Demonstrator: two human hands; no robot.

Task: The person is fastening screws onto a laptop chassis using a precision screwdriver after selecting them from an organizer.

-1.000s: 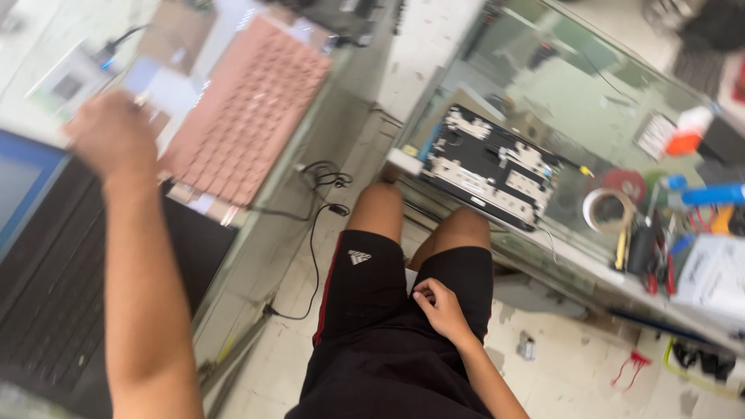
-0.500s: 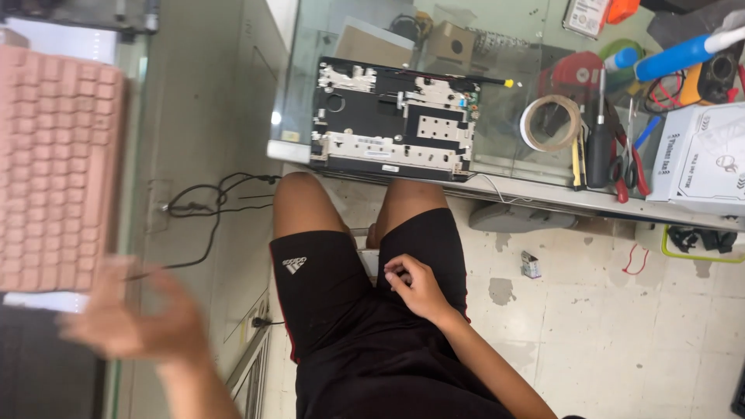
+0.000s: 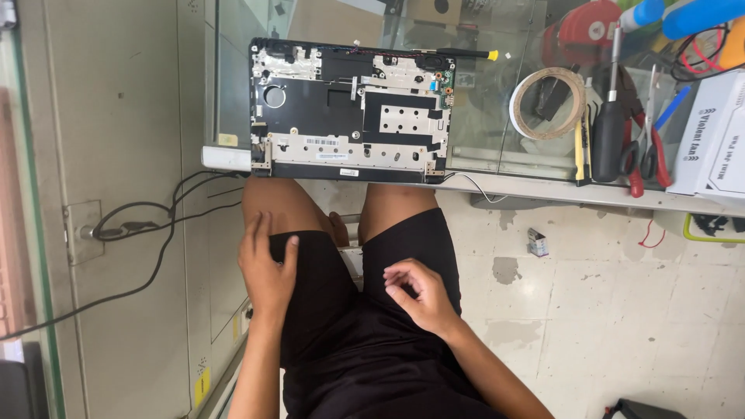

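The opened black laptop base, its keyboard off and its silver metal plates and circuit parts bare, lies flat at the near edge of the glass surface, directly above the seated person's knees. One such base shows, and no cover or keyboard lies on it, so the stripping looks well advanced, while the inner plates seem to sit in place, with whatever work remains inside not begun as far as the view tells. Neither hand is on the base. The left hand rests flat on the left thigh below the base, its fingers spread and released, holding nothing. The right hand hovers over the right thigh, fingers loosely curled with the tips drawn together; whether they pinch some small part I cannot tell. Along the far edge of the base lies one thin black screwdriver with a yellow tip. To the right of the base sits one roll of pale tape, then one black-handled screwdriver, one pair of red-handled pliers, and one white cardboard box at the frame's edge. Left of the base, black cables trail down a grey cabinet side. Below the surface is a stained tiled floor.
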